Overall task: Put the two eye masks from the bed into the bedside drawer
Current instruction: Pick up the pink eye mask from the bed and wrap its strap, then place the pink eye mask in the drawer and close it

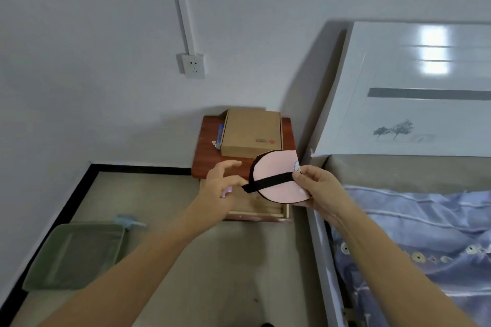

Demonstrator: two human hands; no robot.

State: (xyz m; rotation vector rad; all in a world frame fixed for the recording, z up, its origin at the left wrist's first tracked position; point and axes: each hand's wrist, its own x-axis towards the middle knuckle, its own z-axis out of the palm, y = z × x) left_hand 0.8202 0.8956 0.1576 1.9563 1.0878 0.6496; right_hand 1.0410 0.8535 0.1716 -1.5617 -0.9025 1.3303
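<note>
Above the open bedside drawer point(256, 208), right hand point(317, 187) has its grip closed on a pink eye mask point(276, 180), pinching the mask's right edge between thumb and fingers; the mask is held roughly flat-on to the camera, black trim around its rim, black elastic strap point(268, 182) running diagonally across its face and sticking out past the left edge. Left hand point(221, 183) is beside it, fingers spread and loosely curled, grip open and holding nothing; its fingertips sit just at the free end of the strap, can't tell if they touch. Something small and pale purple shows just under the left hand, too blurred to identify, so the second mask can't be confirmed. Drawer is pulled out from the reddish-brown nightstand point(210, 164), light wood interior visible below the mask, contents mostly hidden by hands and mask. On the nightstand top: a cardboard box point(251, 133) with a small blue item point(220, 135) tucked against its left side. Bed point(425, 220) is to the right, blue-purple patterned bedding, white glossy headboard point(398, 87) against the wall. Wall socket point(194, 65) above the nightstand with a white conduit running up. Green tray-like lid point(77, 255) lies on the floor at left.
</note>
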